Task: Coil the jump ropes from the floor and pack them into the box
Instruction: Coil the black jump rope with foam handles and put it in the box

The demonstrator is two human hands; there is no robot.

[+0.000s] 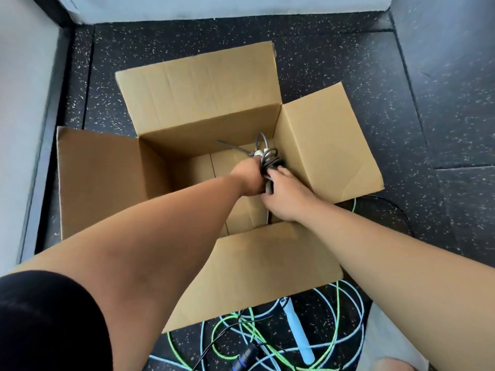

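Observation:
An open cardboard box point(198, 108) stands on the dark speckled floor with all its flaps spread out. Inside it, near the right wall, both my hands hold a coiled grey jump rope point(269, 158) with a white piece at its top. My left hand point(249, 180) grips the bundle from the left. My right hand point(288, 196) curls round it from the right and below. A loose grey end sticks out toward the back left of the box. More ropes lie tangled on the floor in front of the box: a green one point(251, 333) and a light blue one point(356, 317).
A light blue handle point(298, 333) and a black handle with a thin black cord point(241, 357) lie among the floor ropes. A thin black cord point(396, 207) curves on the floor right of the box. Walls close in at the left, back and right.

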